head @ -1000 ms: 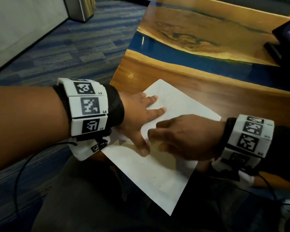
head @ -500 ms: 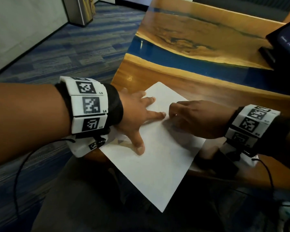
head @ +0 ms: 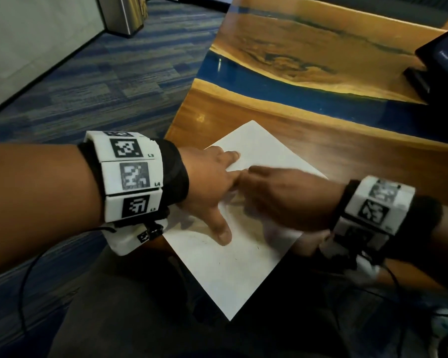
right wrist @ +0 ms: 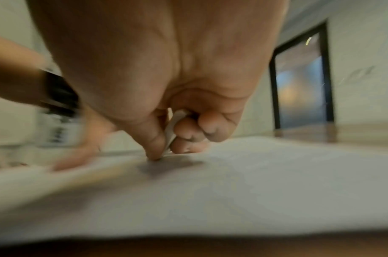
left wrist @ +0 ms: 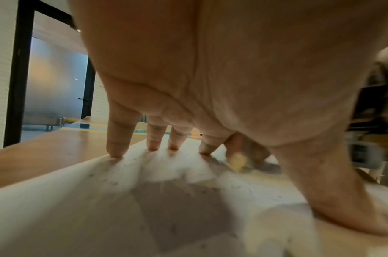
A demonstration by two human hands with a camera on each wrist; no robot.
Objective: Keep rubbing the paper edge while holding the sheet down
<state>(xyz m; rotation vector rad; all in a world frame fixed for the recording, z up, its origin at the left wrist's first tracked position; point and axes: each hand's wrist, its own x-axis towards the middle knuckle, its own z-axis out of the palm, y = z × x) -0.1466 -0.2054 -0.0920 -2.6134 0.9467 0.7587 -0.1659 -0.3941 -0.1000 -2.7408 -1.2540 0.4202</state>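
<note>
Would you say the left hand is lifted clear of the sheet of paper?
No, the left hand presses its spread fingertips down on the sheet of paper.

The paper (head: 225, 267) lies on the near edge of the table (head: 347, 151), turned like a diamond, and its near corner hangs over the edge, above the person's lap. The left hand (head: 207, 184) rests on the left part of the paper, fingertips (left wrist: 116, 153) down on it, thumb spread toward the person. The right hand (head: 282, 200) lies on the right part of the paper, and its fingertips meet the left hand's fingers (touching, as far as the head view shows). A screen (head: 442, 60) stands at the far right of the table. A bin (head: 124, 14) stands on the floor (head: 101, 81), far left of the table, beside the wall (head: 31, 45).
</note>
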